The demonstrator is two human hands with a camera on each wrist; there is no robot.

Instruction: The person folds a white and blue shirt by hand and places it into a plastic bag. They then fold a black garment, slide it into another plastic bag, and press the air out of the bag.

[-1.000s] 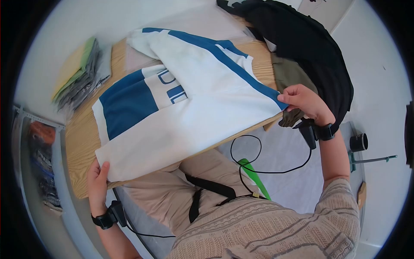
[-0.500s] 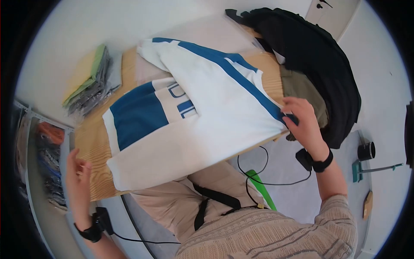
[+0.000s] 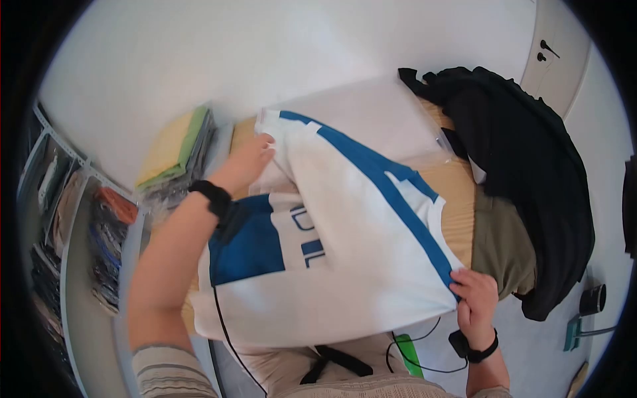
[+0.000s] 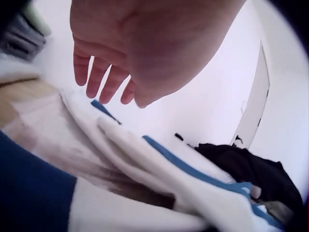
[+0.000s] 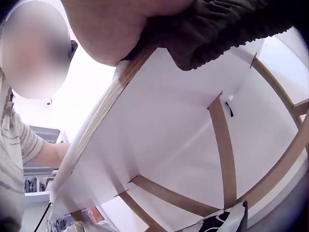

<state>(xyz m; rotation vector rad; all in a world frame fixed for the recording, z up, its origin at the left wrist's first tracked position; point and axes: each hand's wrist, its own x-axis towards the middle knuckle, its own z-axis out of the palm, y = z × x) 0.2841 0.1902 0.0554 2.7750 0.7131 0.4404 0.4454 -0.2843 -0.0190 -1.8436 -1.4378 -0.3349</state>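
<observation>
A white sweatshirt (image 3: 358, 255) with blue panels and blue lettering lies spread on the wooden table, one long sleeve folded across its body. My left hand (image 3: 254, 158) is at the far left, by the cuff end of that sleeve. In the left wrist view the left hand (image 4: 145, 48) has its fingers extended and hovers over the sleeve. At the near right corner my right hand (image 3: 476, 297) pinches the sweatshirt's edge beside the blue stripe. In the right wrist view the right hand (image 5: 106, 29) is at the table edge, its fingertips hidden.
Black clothing (image 3: 531, 179) and an olive garment (image 3: 501, 245) are heaped at the table's right. A clear plastic bag (image 3: 371, 119) lies behind the sweatshirt. Folded bagged clothes (image 3: 176, 149) are stacked at the left, beyond shelves (image 3: 86, 199). A cable (image 3: 225, 325) trails from my left wrist.
My left hand has let go of the near left hem and reached forward to the far sleeve end. The right hand stays at the near right corner. The head view has tilted up.
</observation>
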